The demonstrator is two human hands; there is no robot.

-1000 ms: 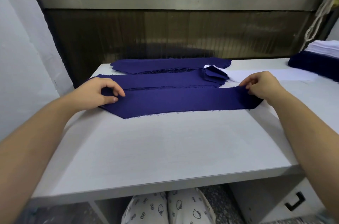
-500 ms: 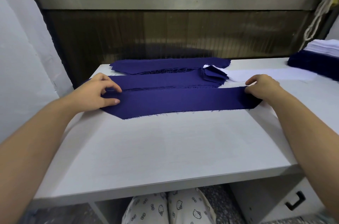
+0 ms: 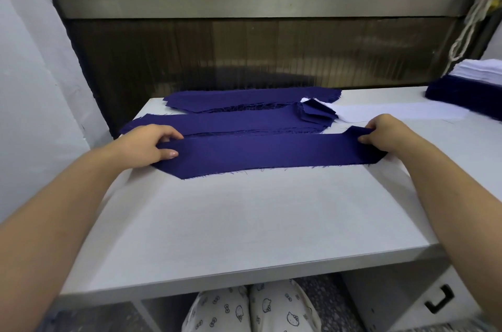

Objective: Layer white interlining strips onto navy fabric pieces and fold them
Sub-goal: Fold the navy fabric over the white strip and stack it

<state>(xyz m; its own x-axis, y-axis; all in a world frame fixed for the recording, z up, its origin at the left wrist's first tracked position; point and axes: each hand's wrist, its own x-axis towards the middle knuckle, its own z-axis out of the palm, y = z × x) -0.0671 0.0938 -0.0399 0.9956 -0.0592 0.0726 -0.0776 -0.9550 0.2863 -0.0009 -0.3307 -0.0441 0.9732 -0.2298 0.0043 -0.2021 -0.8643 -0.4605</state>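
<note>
A long navy fabric piece (image 3: 266, 153) lies across the white table (image 3: 244, 223), stretched between my two hands. My left hand (image 3: 148, 145) pinches its left end between thumb and fingers. My right hand (image 3: 385, 133) grips the right end, whose top edge is lifted a little. Behind it lie two more rows of navy pieces (image 3: 231, 122), with a small folded navy bundle (image 3: 315, 113) at their right end. A white interlining strip (image 3: 394, 113) stretches along the table behind my right hand.
A pile of navy pieces topped with white strips (image 3: 472, 84) sits at the far right edge. A dark machine front (image 3: 258, 54) runs along the table's back. A pale wall stands at the left. My knees show under the table's front edge.
Both hands have kept hold of the front navy piece. The right hand has raised its end's top edge slightly, and the left hand has shifted a little on its end.
</note>
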